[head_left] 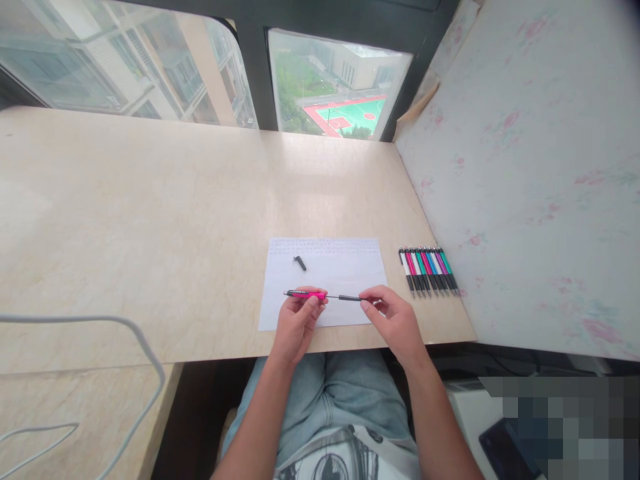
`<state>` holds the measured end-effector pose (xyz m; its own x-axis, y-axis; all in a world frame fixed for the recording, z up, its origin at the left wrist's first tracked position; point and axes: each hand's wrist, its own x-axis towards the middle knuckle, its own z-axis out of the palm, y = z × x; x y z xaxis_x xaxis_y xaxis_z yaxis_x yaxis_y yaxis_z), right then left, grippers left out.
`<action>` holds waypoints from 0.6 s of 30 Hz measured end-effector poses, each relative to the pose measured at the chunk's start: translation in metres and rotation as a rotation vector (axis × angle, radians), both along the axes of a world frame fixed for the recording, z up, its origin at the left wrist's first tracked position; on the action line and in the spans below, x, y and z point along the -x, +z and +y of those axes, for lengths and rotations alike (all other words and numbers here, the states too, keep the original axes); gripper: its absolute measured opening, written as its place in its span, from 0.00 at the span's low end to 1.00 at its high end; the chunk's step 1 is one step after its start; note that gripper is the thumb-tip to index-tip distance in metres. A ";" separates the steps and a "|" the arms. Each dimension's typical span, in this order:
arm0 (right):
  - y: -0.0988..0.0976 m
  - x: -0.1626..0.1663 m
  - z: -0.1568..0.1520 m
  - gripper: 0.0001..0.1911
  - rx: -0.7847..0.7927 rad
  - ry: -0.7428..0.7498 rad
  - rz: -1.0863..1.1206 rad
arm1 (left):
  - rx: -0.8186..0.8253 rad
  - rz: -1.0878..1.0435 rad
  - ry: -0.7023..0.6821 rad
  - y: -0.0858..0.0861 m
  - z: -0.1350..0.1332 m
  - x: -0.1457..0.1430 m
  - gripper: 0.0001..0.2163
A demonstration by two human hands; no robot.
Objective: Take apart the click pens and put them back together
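Note:
My left hand (299, 319) pinches the pink barrel of a pen (306, 294) held level over a white sheet of paper (325, 267). My right hand (393, 317) pinches a thin dark piece (349, 297) that sticks out of the barrel's right end; it looks like the refill or the grip end. A small black pen part (300, 263) lies loose on the paper behind my hands.
A row of several pens (428, 269) with coloured barrels lies on the beige table (150, 220) right of the paper, close to a flowered wall panel (530, 180). A white wire frame (125, 373) is at the lower left. Windows (335, 87) are behind the table.

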<state>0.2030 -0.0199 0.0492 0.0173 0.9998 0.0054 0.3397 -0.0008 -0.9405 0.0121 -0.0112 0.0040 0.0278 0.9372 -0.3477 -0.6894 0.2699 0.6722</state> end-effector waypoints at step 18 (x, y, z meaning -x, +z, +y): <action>-0.001 0.023 0.006 0.05 -0.010 0.026 0.008 | -0.026 -0.006 -0.006 0.000 -0.001 0.000 0.06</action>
<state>0.1800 -0.0139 0.0485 -0.0082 0.9998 0.0154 0.3324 0.0172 -0.9430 0.0120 -0.0119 0.0037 0.0349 0.9456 -0.3234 -0.6918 0.2564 0.6750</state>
